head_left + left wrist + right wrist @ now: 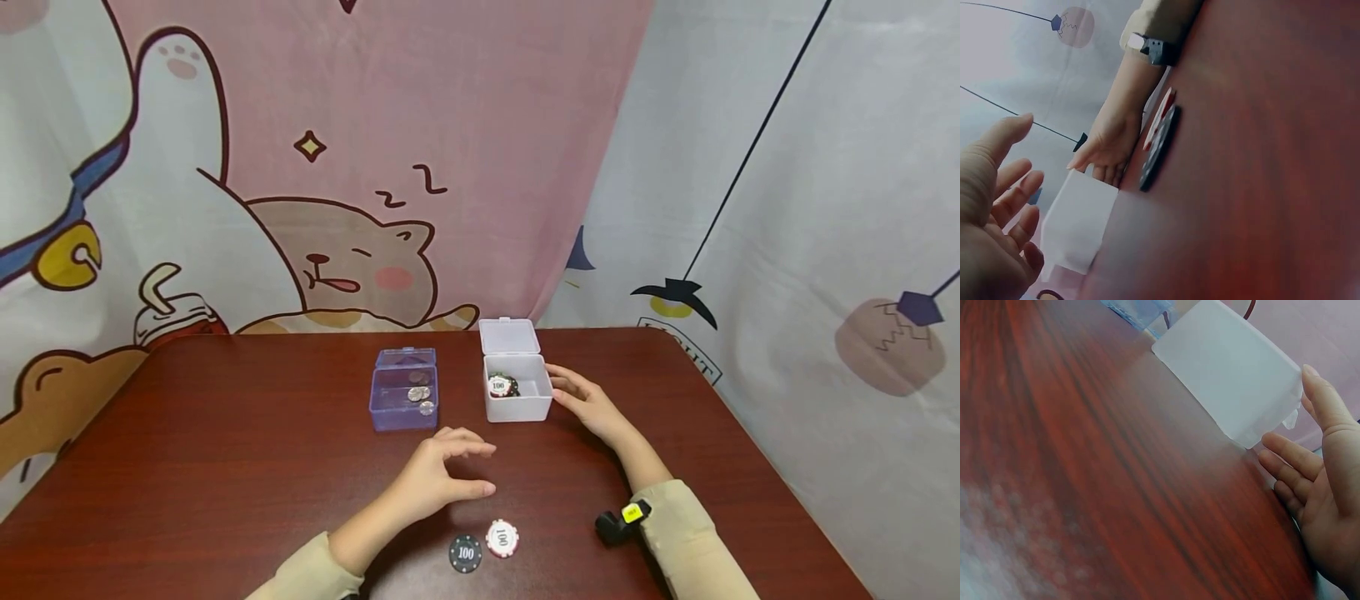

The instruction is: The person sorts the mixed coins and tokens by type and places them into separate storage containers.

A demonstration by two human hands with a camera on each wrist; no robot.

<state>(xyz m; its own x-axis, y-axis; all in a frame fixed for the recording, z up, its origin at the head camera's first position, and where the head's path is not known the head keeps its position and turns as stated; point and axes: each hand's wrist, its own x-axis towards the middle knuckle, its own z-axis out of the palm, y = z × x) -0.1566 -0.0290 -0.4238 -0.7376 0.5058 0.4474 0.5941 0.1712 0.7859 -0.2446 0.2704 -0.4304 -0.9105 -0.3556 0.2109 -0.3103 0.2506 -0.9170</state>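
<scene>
My left hand (435,477) hovers over the table in front of the boxes, thumb and fingers spread apart with nothing between them. Below it lie a black poker chip (466,553) and a white poker chip with a red edge (502,538), both marked 100. My right hand (592,408) is at the right side of a white plastic box (534,408), fingers extended along its wall. The box's lid (510,337) is raised, and several poker chips (501,386) sit in its left part. In the right wrist view the thumb meets the box's edge.
A translucent blue box (384,417) with its lid up stands left of the white box and holds several coins (418,393). A black wrist camera (617,527) is strapped to the right sleeve. Behind the brown table (225,467) hangs a cartoon-printed curtain (510,150).
</scene>
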